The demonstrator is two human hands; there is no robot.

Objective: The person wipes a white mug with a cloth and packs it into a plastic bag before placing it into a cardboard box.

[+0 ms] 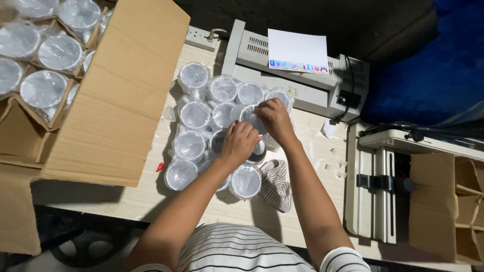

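Your left hand [240,143] and right hand [274,118] both close their fingers on one plastic-wrapped white mug [254,132] amid the mug cluster [194,113] mid-worktop [151,199], cardboard box [116,95] at nine o'clock.

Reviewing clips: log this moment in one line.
left hand: on wrapped mug | right hand: pulling its plastic wrap | around: wrapped mugs, cardboard box

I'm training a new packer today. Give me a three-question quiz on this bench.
1. True or false: both hands are on the same wrapped mug.
2. What holds more wrapped mugs at the bench's left?
3. The sheet of paper lies on: A) the laminator B) the striped cloth C) the floor.

Key:
1. True: left hand and right hand meet on one wrapped mug.
2. The cardboard box.
3. A: paper, laminator.
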